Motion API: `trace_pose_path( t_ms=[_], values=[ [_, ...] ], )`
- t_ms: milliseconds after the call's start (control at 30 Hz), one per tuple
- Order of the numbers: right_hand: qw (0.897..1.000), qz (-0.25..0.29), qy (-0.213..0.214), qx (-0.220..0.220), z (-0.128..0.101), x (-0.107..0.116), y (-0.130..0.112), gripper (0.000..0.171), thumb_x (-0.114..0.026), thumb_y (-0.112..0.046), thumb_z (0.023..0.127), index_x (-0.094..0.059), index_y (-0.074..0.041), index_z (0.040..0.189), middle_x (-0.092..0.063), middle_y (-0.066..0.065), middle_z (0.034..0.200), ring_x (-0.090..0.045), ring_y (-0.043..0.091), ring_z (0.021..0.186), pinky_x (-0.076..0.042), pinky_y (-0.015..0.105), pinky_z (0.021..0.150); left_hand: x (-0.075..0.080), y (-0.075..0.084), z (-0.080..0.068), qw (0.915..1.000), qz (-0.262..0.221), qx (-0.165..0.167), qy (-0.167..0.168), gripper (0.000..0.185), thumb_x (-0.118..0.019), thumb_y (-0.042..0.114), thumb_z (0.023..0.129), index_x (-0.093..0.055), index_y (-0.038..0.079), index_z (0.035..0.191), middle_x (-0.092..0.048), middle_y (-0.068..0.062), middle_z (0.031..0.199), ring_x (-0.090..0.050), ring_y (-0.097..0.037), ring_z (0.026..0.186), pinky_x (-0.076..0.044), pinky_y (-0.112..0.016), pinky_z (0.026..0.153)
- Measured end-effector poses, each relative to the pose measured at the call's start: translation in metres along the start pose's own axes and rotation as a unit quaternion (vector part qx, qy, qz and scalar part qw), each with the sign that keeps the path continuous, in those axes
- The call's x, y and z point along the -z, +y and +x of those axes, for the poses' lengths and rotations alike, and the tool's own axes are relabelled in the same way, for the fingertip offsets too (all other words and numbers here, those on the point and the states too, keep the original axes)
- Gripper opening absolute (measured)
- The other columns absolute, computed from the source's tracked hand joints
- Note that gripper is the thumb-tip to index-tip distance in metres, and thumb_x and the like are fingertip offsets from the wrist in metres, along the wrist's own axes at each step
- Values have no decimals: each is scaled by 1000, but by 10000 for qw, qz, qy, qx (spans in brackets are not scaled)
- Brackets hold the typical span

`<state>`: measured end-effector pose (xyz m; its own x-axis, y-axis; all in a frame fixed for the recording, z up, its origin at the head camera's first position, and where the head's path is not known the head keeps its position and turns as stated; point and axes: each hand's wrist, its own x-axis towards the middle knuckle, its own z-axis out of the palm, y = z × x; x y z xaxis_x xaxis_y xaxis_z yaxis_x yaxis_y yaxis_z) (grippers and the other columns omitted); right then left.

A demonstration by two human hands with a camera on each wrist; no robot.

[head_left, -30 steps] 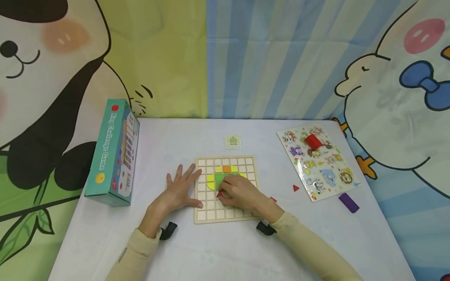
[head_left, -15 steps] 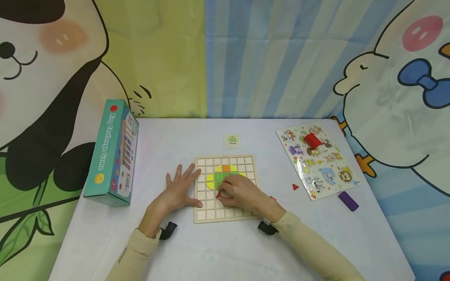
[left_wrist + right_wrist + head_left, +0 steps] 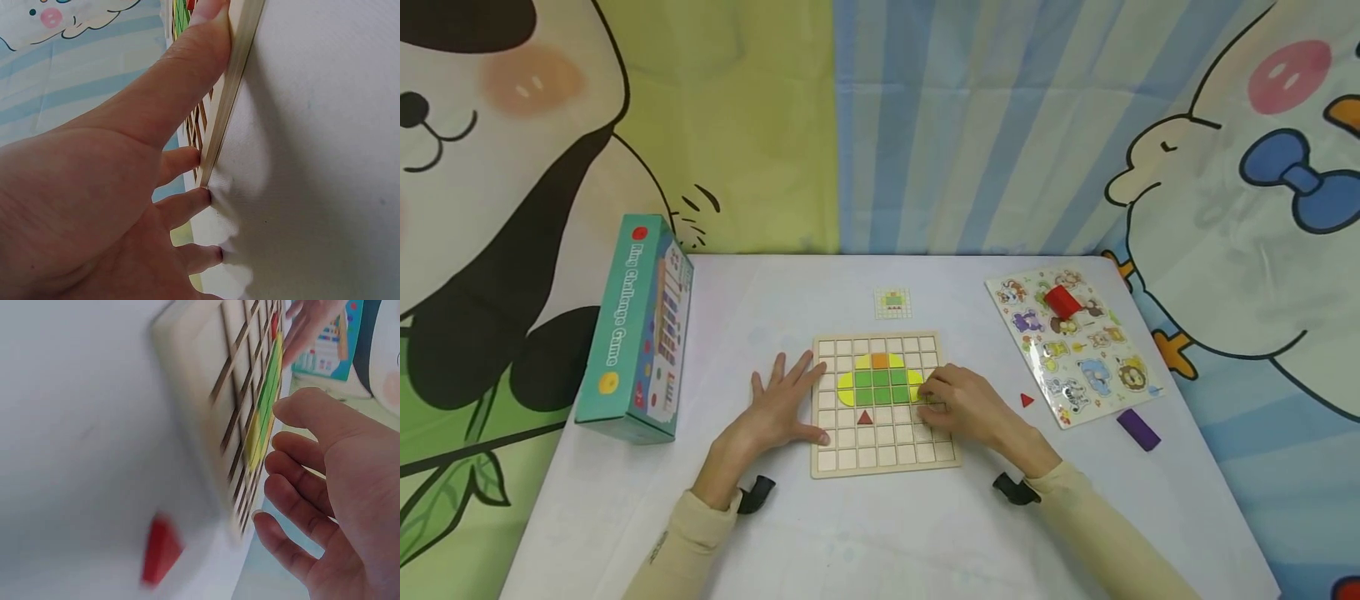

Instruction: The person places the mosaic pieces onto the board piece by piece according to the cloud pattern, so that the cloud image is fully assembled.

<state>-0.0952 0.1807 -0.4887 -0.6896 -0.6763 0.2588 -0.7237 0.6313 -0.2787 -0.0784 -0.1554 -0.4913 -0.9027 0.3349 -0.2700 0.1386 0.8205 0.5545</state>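
Note:
A wooden grid board (image 3: 850, 457) lies on the white table, filled in the middle with green squares (image 3: 881, 386), yellow edge pieces and an orange square (image 3: 880, 361). A small red triangle (image 3: 865, 417) sits in a cell just below the green block. My left hand (image 3: 778, 404) lies flat beside the board, its thumb (image 3: 187, 75) pressed against the board's left edge (image 3: 234, 81). My right hand (image 3: 962, 404) rests over the board's right side with fingers loosely curled and nothing in them (image 3: 325, 481). In the right wrist view a blurred red piece (image 3: 161, 550) lies on the cloth by the board (image 3: 206, 381).
Another red triangle (image 3: 1027, 400) and a purple block (image 3: 1138, 431) lie to the right. An animal puzzle (image 3: 1101, 379) with a red cylinder (image 3: 1063, 302) on it sits at the back right. A teal game box (image 3: 636, 329) stands on the left, and a small pattern card (image 3: 892, 303) lies behind the board.
My right hand has let go of the red triangle, which now lies in its cell, and moved right to the board's right side. The left hand has stayed put.

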Motion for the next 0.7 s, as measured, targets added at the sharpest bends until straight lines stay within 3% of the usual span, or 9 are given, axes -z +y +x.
trace_pose_path(
  t_ms=[333, 700],
  values=[
    [9989, -360, 123, -275, -43, 11, 23, 20, -85, -25, 81, -77, -13, 95, -70, -3, 94, -65, 13, 87, -56, 31, 74, -1, 1, 0, 10000, -38, 4, -18, 119, -94, 41, 65, -29, 12, 161, -9, -17, 171, 8, -53, 154, 7, -82, 110],
    [9977, -439, 154, -485, -73, 16, 25, 27, -89, -29, 75, -77, -12, 93, -69, -4, 89, -60, 10, 80, -55, 29, 71, 0, -1, 0, 10000, -16, -51, 10, 119, -94, 41, 65, -29, 11, 160, -10, -18, 171, 7, -55, 153, 6, -83, 109]
  ],
)
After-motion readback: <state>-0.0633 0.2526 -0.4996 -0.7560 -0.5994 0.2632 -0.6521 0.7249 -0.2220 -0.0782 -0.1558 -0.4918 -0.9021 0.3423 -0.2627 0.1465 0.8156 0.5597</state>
